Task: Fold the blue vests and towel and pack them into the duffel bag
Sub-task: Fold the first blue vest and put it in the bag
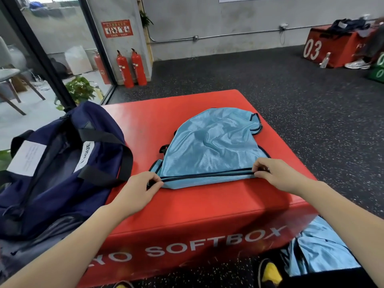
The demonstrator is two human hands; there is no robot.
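Note:
A light blue mesh vest (pixel 209 146) with dark trim lies rumpled on top of the red soft box (pixel 145 125). My left hand (pixel 141 190) pinches the left end of its near hem. My right hand (pixel 274 175) pinches the right end of the same hem, and the edge runs straight between them. The navy duffel bag (pixel 52 163) sits open at the left, partly on the box, its black handles draped over it. More light blue fabric (pixel 320 246) lies on the floor at the lower right, beside the box.
The box top has bare red surface behind and left of the vest. Dark speckled floor (pixel 270 84) surrounds it. Two fire extinguishers (pixel 131 67) stand by the glass wall at the back. Another red box (pixel 336 46) with clothes is far right. My yellow shoe (pixel 270 275) shows below.

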